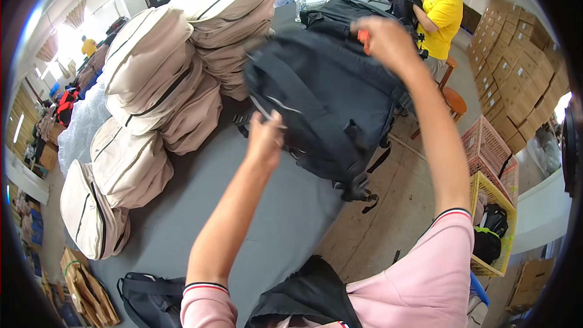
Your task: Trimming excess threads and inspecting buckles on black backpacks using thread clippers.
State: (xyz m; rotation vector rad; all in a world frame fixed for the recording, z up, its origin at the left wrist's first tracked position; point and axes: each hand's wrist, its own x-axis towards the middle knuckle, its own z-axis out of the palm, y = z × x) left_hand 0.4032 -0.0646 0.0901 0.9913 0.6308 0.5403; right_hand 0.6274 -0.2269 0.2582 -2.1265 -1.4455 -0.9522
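Note:
A black backpack lies tilted over the grey table in front of me, its straps and buckles hanging past the table's right edge. My left hand is closed on the near left side of the backpack, by a pale thin strip. Above the backpack's far right side, my right hand is raised and closed round a small orange object, mostly hidden by the fingers. Its kind does not show. Part of the backpack is smeared by motion.
Stacks of beige bags stand along the left of the grey table. A small black bag lies at the near left. A person in a yellow shirt works at the far right. Plastic crates and cartons stand at right.

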